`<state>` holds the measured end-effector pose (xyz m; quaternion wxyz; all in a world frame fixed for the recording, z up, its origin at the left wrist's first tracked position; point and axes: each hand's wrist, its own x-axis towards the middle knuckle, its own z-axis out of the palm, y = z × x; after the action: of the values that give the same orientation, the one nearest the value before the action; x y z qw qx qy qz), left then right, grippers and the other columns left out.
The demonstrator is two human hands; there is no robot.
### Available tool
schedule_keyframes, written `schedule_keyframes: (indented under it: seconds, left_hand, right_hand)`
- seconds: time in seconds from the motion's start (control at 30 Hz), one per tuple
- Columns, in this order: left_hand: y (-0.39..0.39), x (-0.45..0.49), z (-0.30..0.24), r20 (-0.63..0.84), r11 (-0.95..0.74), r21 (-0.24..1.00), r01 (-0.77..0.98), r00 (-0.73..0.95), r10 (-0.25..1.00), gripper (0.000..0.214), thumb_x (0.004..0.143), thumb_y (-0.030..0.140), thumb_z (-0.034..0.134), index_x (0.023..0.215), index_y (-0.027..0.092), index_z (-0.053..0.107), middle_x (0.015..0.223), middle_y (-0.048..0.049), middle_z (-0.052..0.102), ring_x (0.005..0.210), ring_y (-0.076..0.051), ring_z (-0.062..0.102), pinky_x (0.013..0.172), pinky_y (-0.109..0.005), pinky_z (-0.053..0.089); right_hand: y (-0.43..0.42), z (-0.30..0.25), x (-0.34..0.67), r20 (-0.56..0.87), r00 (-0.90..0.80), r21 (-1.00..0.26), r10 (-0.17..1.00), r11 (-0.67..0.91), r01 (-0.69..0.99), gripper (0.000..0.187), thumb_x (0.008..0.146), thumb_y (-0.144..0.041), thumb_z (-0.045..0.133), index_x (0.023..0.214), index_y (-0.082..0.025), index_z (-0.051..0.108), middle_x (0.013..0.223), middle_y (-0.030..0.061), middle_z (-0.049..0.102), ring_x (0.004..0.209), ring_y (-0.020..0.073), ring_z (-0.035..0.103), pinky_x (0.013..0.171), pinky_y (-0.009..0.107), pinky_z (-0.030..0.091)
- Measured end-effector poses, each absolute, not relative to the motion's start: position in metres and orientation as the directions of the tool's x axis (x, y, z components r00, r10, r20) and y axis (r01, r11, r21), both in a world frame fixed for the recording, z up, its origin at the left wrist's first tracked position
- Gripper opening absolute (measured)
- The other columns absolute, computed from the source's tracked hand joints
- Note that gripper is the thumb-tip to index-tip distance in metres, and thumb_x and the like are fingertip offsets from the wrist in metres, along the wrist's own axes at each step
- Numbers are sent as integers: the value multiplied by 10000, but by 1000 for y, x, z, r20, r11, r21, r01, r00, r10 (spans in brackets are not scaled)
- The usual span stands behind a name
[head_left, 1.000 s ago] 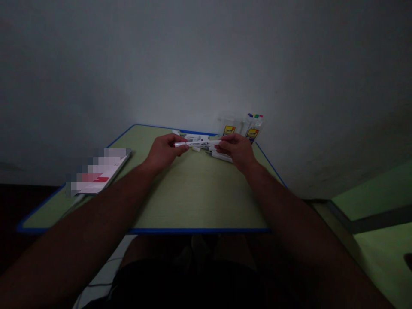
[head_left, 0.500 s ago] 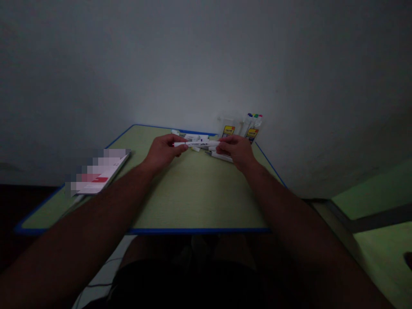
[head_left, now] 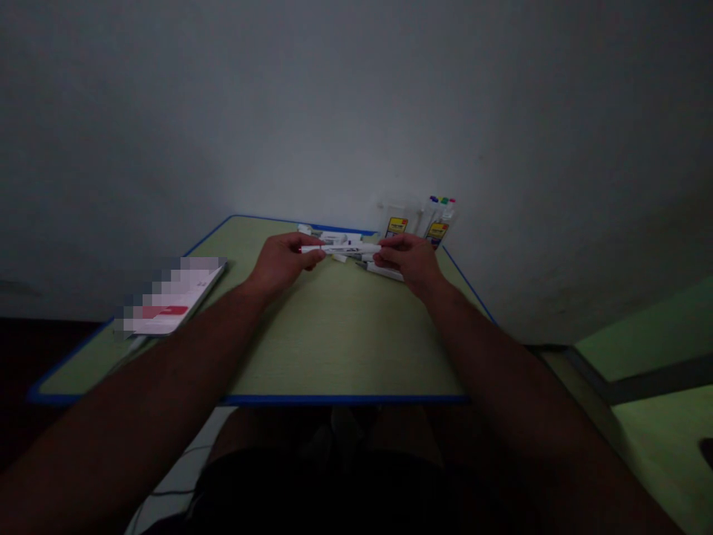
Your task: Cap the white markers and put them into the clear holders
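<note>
A white marker pen [head_left: 341, 249] lies level between both my hands, just above the far part of the green table [head_left: 334, 334]. My left hand [head_left: 283, 261] pinches its left end, where a bit of red shows. My right hand [head_left: 409, 260] grips its right end with curled fingers. Under and behind the pen lie several more white markers [head_left: 384, 272] on the table.
Two clear marker packs [head_left: 440, 219] with yellow labels stand against the wall at the table's far right. A white booklet [head_left: 170, 301] rests near the left edge. The table has a blue rim. Another green surface [head_left: 657, 416] shows at the right.
Almost nothing differs; both hands keep their hold on the pen, which has shifted slightly.
</note>
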<state>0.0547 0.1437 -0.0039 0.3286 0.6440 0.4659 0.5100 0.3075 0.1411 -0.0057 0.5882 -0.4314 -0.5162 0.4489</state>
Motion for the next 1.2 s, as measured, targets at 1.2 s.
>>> schedule_keyframes:
  seconds: [1.2]
  left_hand:
    - [147,52,-8,381,-382,882,276,58,923,218,677,255,829,881,179,806,650,-23,692,584,-137,569,589,-285,450]
  right_hand:
    - [141,-6,308,248,64,-968,967,249,-9,196,649,-175,865,736,-173,690,662,9,701,637,171,730,716,368,668]
